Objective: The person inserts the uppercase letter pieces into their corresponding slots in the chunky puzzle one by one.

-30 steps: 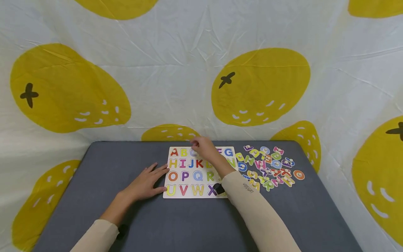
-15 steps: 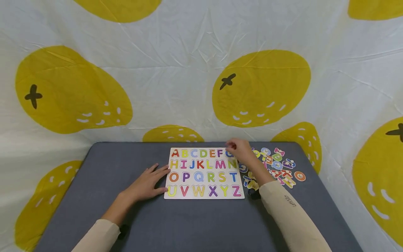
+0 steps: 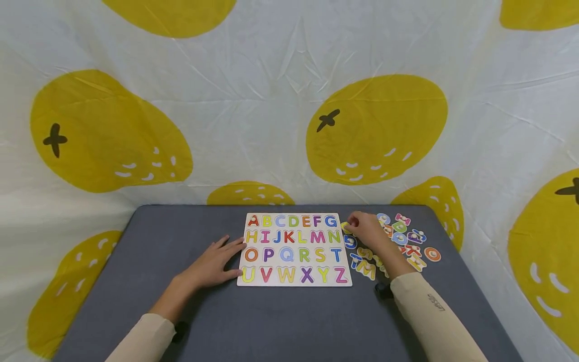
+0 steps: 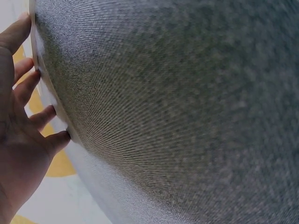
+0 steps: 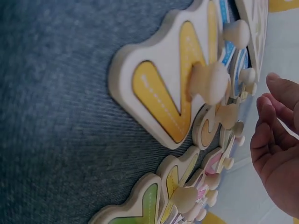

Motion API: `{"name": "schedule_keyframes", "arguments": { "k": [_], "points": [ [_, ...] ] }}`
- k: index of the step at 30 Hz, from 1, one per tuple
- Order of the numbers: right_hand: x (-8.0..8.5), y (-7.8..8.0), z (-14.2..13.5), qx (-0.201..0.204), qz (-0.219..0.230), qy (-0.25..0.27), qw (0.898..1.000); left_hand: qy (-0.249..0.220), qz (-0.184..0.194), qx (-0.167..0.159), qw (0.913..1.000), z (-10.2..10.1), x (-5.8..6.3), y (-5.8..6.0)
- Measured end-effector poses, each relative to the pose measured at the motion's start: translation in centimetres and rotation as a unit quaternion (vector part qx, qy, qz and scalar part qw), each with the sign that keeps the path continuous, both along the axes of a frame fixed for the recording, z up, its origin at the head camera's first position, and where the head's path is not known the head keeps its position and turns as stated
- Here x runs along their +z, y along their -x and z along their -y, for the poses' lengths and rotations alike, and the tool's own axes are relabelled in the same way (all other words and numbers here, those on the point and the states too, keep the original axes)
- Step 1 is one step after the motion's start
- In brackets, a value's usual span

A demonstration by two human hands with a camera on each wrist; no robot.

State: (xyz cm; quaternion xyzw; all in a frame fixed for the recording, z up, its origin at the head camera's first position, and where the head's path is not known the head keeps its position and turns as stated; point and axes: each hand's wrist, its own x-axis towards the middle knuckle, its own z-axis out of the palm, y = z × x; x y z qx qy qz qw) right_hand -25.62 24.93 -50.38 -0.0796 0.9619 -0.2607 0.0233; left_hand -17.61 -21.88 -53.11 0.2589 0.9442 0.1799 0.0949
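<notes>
Pieces [image 3: 399, 239] heaped up, right hand [image 3: 368, 231] hanging over them

So the alphabet board [image 3: 294, 285] is lying flat on the grey table [image 3: 280, 322], and the knobbed letters are scattered just right of it, some overlapping. Left hand [image 3: 210, 264] has its fingers spread and fairly straight, tips at the board's left edge, not gripping anything. My guess is it's keeping the board put.

Right hand is loosely bent, narrow gap between thumb and fingers, and I can't spot any letter in there. Its fingertips are right by a yellow piece [image 3: 346, 228] near the board's upper right edge, but I can't tell if they're touching it.

Step-wise, I'd call this choosing the next letter. Looks like A [image 3: 253, 220] has a knob on it, so probably filled; the others look like bare slots, though it's small from up here.

Next move, imo: pinch one knob cleanly without dragging the neighbours, then check which way up the letter goes before lining it up with its slot.
</notes>
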Motion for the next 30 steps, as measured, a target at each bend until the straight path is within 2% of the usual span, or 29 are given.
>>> {"name": "schedule_keyframes", "arguments": {
  "k": [8, 14, 23, 30],
  "points": [
    [-1.2, 0.5, -0.1, -0.013, 0.034, -0.025, 0.999, 0.001, 0.005, 0.004, 1.0000, 0.0, -0.2, -0.1],
    [-1.9, 0.7, 0.2, -0.013, 0.021, -0.035, 0.999, -0.002, 0.005, 0.006, 1.0000, 0.0, -0.2, -0.2],
    [-0.8, 0.4, 0.3, -0.034, 0.004, -0.022, 0.999, -0.008, -0.006, 0.004, 0.9999, -0.1, -0.2, -0.2],
    [-0.2, 0.7, 1.3, -0.009, -0.016, -0.002, 1.000, -0.005, -0.002, 0.007, 1.0000, -0.1, -0.1, -0.1]
  ]
}}
